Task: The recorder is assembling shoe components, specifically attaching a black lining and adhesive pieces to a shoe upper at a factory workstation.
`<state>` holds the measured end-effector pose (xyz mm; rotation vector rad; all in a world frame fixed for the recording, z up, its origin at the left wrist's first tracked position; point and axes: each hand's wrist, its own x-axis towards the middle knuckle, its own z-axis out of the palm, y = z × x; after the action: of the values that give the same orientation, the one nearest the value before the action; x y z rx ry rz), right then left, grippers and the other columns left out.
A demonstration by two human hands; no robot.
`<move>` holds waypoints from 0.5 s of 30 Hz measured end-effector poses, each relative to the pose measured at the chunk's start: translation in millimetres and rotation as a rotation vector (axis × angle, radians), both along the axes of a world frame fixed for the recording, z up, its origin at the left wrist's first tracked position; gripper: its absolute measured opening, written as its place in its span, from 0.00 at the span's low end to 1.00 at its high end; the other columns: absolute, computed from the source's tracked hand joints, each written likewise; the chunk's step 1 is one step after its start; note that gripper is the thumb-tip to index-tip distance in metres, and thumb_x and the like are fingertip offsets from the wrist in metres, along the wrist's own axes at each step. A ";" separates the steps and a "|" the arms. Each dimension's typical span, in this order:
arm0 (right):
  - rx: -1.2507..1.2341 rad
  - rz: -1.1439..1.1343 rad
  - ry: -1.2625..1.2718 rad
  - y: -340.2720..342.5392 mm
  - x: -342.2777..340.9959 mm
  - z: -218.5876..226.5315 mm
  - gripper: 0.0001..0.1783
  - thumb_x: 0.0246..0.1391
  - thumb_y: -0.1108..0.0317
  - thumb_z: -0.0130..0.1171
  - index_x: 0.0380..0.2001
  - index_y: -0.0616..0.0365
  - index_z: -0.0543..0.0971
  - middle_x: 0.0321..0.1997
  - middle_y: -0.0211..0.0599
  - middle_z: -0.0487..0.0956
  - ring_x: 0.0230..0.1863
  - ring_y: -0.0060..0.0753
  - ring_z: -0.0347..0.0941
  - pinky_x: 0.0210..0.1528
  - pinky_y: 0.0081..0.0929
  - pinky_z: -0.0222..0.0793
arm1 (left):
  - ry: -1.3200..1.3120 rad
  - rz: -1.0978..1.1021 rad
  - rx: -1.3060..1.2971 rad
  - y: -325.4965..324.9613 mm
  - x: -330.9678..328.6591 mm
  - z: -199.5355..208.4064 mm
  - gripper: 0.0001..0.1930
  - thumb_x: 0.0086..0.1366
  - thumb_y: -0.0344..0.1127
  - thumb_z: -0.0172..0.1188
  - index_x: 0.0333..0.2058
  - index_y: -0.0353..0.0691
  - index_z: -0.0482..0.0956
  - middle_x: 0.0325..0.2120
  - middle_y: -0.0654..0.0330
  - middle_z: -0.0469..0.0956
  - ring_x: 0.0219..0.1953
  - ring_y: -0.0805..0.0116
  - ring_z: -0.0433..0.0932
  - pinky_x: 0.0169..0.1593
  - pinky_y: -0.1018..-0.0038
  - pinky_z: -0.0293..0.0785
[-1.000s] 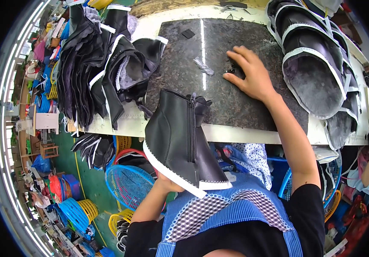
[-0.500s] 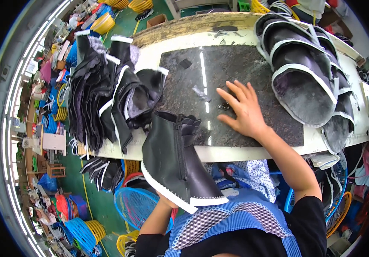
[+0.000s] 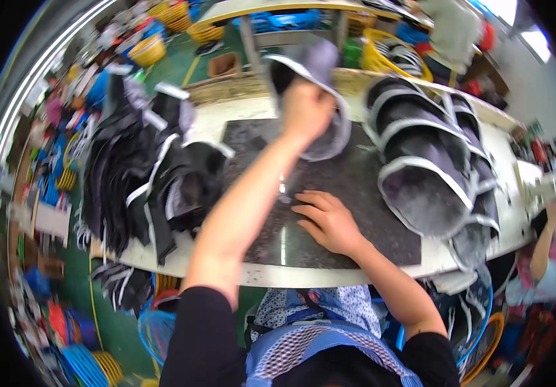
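Note:
My left hand (image 3: 307,113) reaches across the table with its fingers closed on a black boot upper (image 3: 334,137). The upper has a white edge and a grey fuzzy lining, is blurred by motion, and is raised over the back of a dark stone slab (image 3: 375,226). My right hand (image 3: 331,226) lies on the slab's front half, fingers spread and nothing in them. Right of the slab, several boot uppers (image 3: 423,145) are nested in a row with their lined openings toward me. To its left stands a pile of black boot uppers (image 3: 113,174), one lying sideways.
A wooden ledge (image 3: 226,87) runs along the white table's (image 3: 278,276) far edge. Blue mesh baskets (image 3: 155,335) stand below the front edge. Behind the table are a yellow basket (image 3: 381,55) and a person (image 3: 455,32); another person (image 3: 542,271) sits far right.
My left hand has swung from near my body up and forward over the slab, carrying the boot upper. My right hand stays on the slab. The view has tilted up.

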<state>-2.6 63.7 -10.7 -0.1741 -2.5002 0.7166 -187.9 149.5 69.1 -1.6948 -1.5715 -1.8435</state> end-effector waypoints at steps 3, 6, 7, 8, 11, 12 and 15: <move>-0.011 -0.085 -0.002 4.6 6.1 2.6 0.16 0.46 0.69 0.63 0.42 0.55 0.79 0.52 0.37 0.76 0.56 0.45 0.70 0.56 0.41 0.67 | -0.276 -0.005 -0.529 34.3 33.5 -73.6 0.14 0.57 0.39 0.55 0.30 0.30 0.77 0.32 0.38 0.77 0.37 0.41 0.77 0.39 0.53 0.72; -0.013 -0.135 0.019 5.7 10.1 0.2 0.15 0.44 0.73 0.64 0.39 0.57 0.80 0.48 0.39 0.77 0.52 0.46 0.71 0.54 0.38 0.68 | -0.174 -0.271 -0.533 1.0 50.5 -84.9 0.22 0.61 0.44 0.59 0.47 0.35 0.70 0.46 0.44 0.74 0.51 0.48 0.73 0.54 0.63 0.68; -0.022 -0.150 0.026 5.3 12.6 -1.5 0.15 0.44 0.74 0.64 0.39 0.58 0.80 0.48 0.40 0.77 0.52 0.47 0.71 0.53 0.38 0.68 | -0.066 -0.303 -0.516 -36.3 54.4 -60.9 0.22 0.62 0.43 0.58 0.49 0.35 0.67 0.49 0.46 0.72 0.53 0.48 0.71 0.55 0.63 0.67; -0.041 -0.158 -0.001 4.6 16.0 -0.7 0.15 0.44 0.75 0.64 0.39 0.59 0.80 0.47 0.40 0.77 0.51 0.47 0.71 0.53 0.38 0.68 | -0.023 -0.393 -0.547 -76.8 50.6 -33.4 0.24 0.62 0.41 0.59 0.52 0.36 0.65 0.52 0.48 0.70 0.55 0.49 0.70 0.57 0.63 0.66; -0.003 -0.212 0.096 -5.4 11.0 8.4 0.14 0.42 0.75 0.66 0.36 0.63 0.78 0.43 0.43 0.76 0.46 0.50 0.72 0.47 0.40 0.69 | 0.392 -0.004 -0.358 -200.4 23.1 9.8 0.26 0.50 0.38 0.69 0.49 0.43 0.74 0.57 0.53 0.67 0.62 0.49 0.61 0.61 0.55 0.59; 0.018 -0.253 0.096 -1.6 14.0 4.4 0.13 0.42 0.75 0.66 0.35 0.62 0.78 0.42 0.42 0.77 0.45 0.49 0.72 0.46 0.39 0.70 | 0.470 0.207 -0.464 -237.7 10.3 11.3 0.28 0.44 0.39 0.72 0.46 0.43 0.76 0.58 0.49 0.65 0.62 0.48 0.60 0.62 0.53 0.56; 0.068 -0.280 0.095 1.9 13.5 4.0 0.11 0.41 0.74 0.66 0.32 0.61 0.78 0.39 0.40 0.77 0.43 0.45 0.73 0.43 0.37 0.71 | 0.297 0.797 -0.577 -338.6 -30.5 -27.3 0.38 0.40 0.33 0.72 0.54 0.45 0.69 0.62 0.42 0.54 0.63 0.41 0.55 0.63 0.48 0.51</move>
<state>11.0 65.6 -6.8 -0.4453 -2.3429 0.5120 -218.4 -189.1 41.7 -1.1225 -2.2960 -0.7637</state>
